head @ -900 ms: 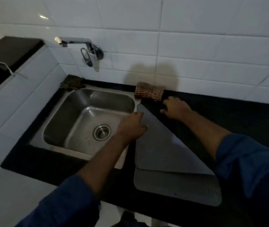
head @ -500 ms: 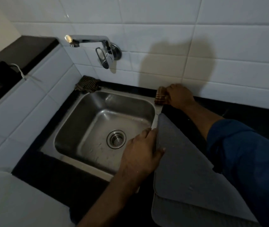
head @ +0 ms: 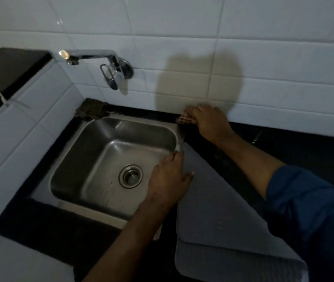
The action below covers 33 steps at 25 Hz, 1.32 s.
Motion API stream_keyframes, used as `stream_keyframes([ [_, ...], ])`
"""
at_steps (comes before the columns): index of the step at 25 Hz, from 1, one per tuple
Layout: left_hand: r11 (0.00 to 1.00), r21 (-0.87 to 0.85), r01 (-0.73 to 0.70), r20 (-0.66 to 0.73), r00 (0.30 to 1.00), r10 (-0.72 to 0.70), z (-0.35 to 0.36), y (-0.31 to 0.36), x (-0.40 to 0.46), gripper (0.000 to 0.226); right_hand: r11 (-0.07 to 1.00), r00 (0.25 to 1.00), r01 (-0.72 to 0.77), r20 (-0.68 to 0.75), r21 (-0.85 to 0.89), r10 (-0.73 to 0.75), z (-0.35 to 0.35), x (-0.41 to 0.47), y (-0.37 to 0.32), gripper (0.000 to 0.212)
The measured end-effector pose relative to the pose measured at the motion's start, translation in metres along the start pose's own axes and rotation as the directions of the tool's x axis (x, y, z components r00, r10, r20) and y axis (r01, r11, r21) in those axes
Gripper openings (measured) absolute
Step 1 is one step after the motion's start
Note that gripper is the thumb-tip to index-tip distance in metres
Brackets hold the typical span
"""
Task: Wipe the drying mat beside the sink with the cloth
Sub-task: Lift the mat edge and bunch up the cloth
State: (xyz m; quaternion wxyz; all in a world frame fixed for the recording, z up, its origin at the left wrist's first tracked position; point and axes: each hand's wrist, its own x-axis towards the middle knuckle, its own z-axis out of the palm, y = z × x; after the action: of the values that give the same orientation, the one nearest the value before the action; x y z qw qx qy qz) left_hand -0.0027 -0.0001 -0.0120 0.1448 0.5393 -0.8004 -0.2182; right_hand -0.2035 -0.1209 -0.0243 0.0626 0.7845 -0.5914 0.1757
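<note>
The grey mat (head: pixel 219 202) lies on the black worktop (head: pixel 296 143) just right of the sink (head: pixel 109 159), folded over on itself so that a smooth triangular flap points toward the back of the worktop, with the ribbed lower layer showing at the worktop's front edge. The left hand (head: pixel 170 178) holds the flap's left edge near its tip: the fingers curl round the edge on the sink side and the thumb presses on the mat's top face.

The right hand (head: pixel 208 123) reaches to the back edge of the worktop, against the white tiled wall (head: pixel 182 47), and grips the checked cloth (head: pixel 183 119). Only the left end of the cloth shows past the fingers, at the sink's back right corner. The cloth is well apart from the mat's flap. A blue sleeve (head: pixel 308 210) covers the right forearm and hides part of the mat's right side.

A chrome tap (head: pixel 105 64) sticks out from the wall above the sink. A dark rag (head: pixel 91 110) sits bunched at the sink's back left corner.
</note>
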Motion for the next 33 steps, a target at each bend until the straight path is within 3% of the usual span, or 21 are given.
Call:
stream_keyframes([
  [2,0.943,-0.326,0.068,0.061,0.997,-0.051,0.006,0.022,0.021,0.058,0.999,0.998,-0.039,-0.049,0.026,0.04,-0.039,-0.029,-0.006,0.022],
  [3,0.788,-0.588,0.182,0.154,0.982,-0.112,0.005,0.037,0.032,0.06,0.997,0.996,-0.063,-0.054,0.038,0.065,-0.058,-0.047,-0.009,0.027],
  [4,0.493,-0.8,0.343,0.312,0.939,-0.146,0.007,0.049,0.045,0.072,0.995,0.994,-0.078,-0.07,0.069,0.082,-0.075,-0.065,-0.016,0.029],
  [5,0.164,-0.864,0.475,0.462,0.879,-0.113,0.009,0.061,0.053,0.086,0.993,0.99,-0.077,-0.113,0.093,0.088,-0.088,-0.086,-0.022,0.029],
  [6,-0.097,-0.846,0.525,0.531,0.846,-0.049,0.013,0.072,0.059,0.096,0.993,0.982,-0.068,-0.17,0.097,0.084,-0.098,-0.107,-0.027,0.029],
  [7,-0.235,-0.809,0.538,0.554,0.832,-0.002,0.02,0.081,0.064,0.099,0.994,0.971,-0.043,-0.231,0.103,0.066,-0.106,-0.126,-0.033,0.028],
  [8,-0.302,-0.79,0.534,0.554,0.832,0.023,0.03,0.089,0.066,0.094,0.989,0.966,-0.042,-0.245,0.144,0.076,-0.114,-0.146,-0.038,0.025],
  [10,-0.341,-0.753,0.563,0.557,0.821,0.126,0.046,0.11,0.056,0.068,0.942,0.968,-0.161,-0.14,0.294,0.209,-0.127,-0.186,-0.046,0.015],
  [12,-0.255,-0.773,0.581,0.547,0.814,0.196,0.057,0.132,0.038,0.042,0.904,0.951,-0.271,-0.054,0.33,0.304,-0.141,-0.221,-0.047,0.009],
  [13,-0.186,-0.814,0.55,0.525,0.835,0.167,0.064,0.139,0.034,0.03,0.893,0.943,-0.29,-0.057,0.343,0.328,-0.143,-0.236,-0.045,0.007],
  [16,-0.002,-0.912,0.41,0.408,0.908,0.09,0.08,0.146,0.023,0.023,0.759,0.867,-0.408,-0.046,0.507,0.496,-0.145,-0.263,-0.033,0.027],
  [18,0.036,-0.91,0.414,0.416,0.908,0.054,0.079,0.15,0.018,0.025,0.781,0.875,-0.422,-0.019,0.459,0.484,-0.146,-0.266,-0.029,0.037],
  [20,0.028,-0.918,0.395,0.396,0.918,0.023,0.075,0.152,0.017,0.023,0.871,0.914,-0.378,-0.023,0.313,0.405,-0.144,-0.263,-0.029,0.03],
  [22,-0.061,-0.921,0.385,0.386,0.922,-0.019,0.07,0.151,0.02,0.02,0.909,0.921,-0.349,-0.095,0.23,0.378,-0.147,-0.258,-0.031,0.018],
  [24,-0.077,-0.908,0.413,0.419,0.901,-0.113,0.061,0.146,0.025,0.018,0.865,0.857,-0.382,-0.226,0.324,0.463,-0.153,-0.252,-0.031,0.011],
  [25,0.002,-0.901,0.434,0.428,0.89,-0.157,0.055,0.142,0.024,0.016,0.824,0.796,-0.395,-0.296,0.407,0.528,-0.157,-0.25,-0.029,0.01],
  [27,0.308,-0.868,0.389,0.337,0.918,-0.21,0.041,0.132,0.016,0.017,0.758,0.687,-0.408,-0.376,0.509,0.621,-0.169,-0.243,-0.022,0.009],
  [28,0.439,-0.829,0.348,0.291,0.937,-0.193,0.035,0.128,0.011,0.018,0.742,0.673,-0.402,-0.376,0.537,0.637,-0.174,-0.239,-0.018,0.006],
  [29,0.477,-0.814,0.331,0.299,0.943,-0.146,0.033,0.123,0.008,0.019,0.72,0.673,-0.386,-0.358,0.576,0.647,-0.178,-0.234,-0.013,0.004],
  [30,0.41,-0.84,0.354,0.356,0.932,-0.075,0.03,0.119,0.006,0.018,0.69,0.668,-0.372,-0.337,0.621,0.664,-0.182,-0.228,-0.01,0.008],
  [33,-0.099,-0.81,0.579,0.553,0.808,0.202,0.023,0.118,0.002,0.02,0.582,0.659,-0.391,-0.225,0.713,0.718,-0.191,-0.212,0.004,0.008],
])
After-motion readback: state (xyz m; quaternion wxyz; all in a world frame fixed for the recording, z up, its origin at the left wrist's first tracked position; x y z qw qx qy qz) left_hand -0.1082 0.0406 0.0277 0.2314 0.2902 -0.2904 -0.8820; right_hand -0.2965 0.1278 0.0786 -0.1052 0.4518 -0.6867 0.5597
